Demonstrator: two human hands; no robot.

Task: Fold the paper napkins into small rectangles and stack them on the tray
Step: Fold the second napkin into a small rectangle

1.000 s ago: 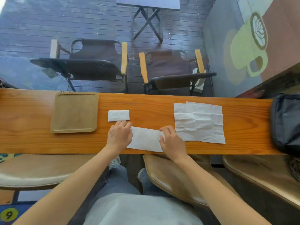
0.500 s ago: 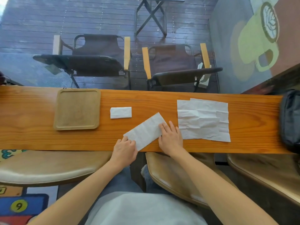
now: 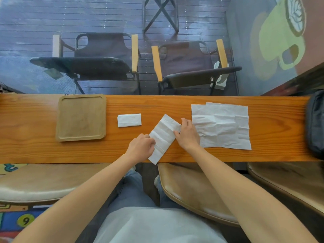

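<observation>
A long folded white napkin strip [image 3: 164, 137] lies slanted on the wooden counter [image 3: 175, 106], its near end hanging over the front edge. My left hand [image 3: 141, 146] pinches the strip's left edge and my right hand [image 3: 188, 135] holds its far right corner. A small folded napkin rectangle [image 3: 129, 120] rests flat to the left. The wooden tray [image 3: 81, 118] with nothing on it sits further left. Unfolded napkins [image 3: 222, 125] lie stacked at the right, next to my right hand.
A dark bag [image 3: 315, 123] sits at the counter's right end. Padded stools stand below the front edge, on both sides of my legs. Two folding chairs are behind the glass beyond the counter.
The napkin strip has turned from lying along the counter edge to a steep slant, its far end swinging away from me. Both hands moved with it.
</observation>
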